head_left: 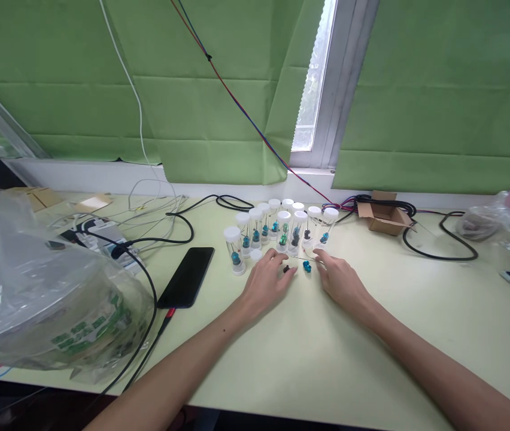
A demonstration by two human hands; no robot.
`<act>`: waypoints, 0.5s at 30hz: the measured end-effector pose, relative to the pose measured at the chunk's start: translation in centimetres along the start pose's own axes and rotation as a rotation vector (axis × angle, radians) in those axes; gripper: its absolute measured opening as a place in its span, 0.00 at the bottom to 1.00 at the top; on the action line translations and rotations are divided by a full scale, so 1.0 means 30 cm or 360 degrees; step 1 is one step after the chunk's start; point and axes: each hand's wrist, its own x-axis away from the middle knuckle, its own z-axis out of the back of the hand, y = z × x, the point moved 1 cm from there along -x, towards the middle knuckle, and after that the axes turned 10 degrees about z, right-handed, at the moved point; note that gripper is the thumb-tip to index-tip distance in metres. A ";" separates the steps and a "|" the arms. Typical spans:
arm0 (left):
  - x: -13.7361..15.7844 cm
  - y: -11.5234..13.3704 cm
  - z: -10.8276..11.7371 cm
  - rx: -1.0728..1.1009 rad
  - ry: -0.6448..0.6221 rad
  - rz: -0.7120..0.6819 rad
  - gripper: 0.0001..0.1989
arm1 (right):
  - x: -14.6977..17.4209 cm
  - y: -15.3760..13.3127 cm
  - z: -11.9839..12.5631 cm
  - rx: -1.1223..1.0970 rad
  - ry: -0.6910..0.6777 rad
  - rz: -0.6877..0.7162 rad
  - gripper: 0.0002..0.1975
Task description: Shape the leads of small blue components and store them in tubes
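My left hand (267, 279) rests on the table with its fingers curved and its thumb apart from the index finger. A small dark piece (286, 269) lies by that thumb. My right hand (341, 280) lies opposite, thumb and index finger also apart. Between the two hands sits a small shiny blue piece (307, 266). A thin dark wire-like line (300, 258) runs from near one hand's fingertips to the other's; whether either touches it I cannot tell. Just beyond stand several clear tubes with white caps (299, 215), holding blue, green or dark pieces. A white cap (255, 255) lies beside my left fingers.
Left of the tubes lies a black phone (187, 277), near black cables (147, 275). A large plastic-wrapped bundle (79, 311) fills the left side. An open cardboard box (385, 218) and a cable loop (443, 257) are at the back right.
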 end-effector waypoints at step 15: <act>-0.007 -0.031 -0.035 0.0077 -0.0126 -0.0072 0.08 | 0.002 -0.004 0.021 -0.0021 -0.0054 0.0010 0.16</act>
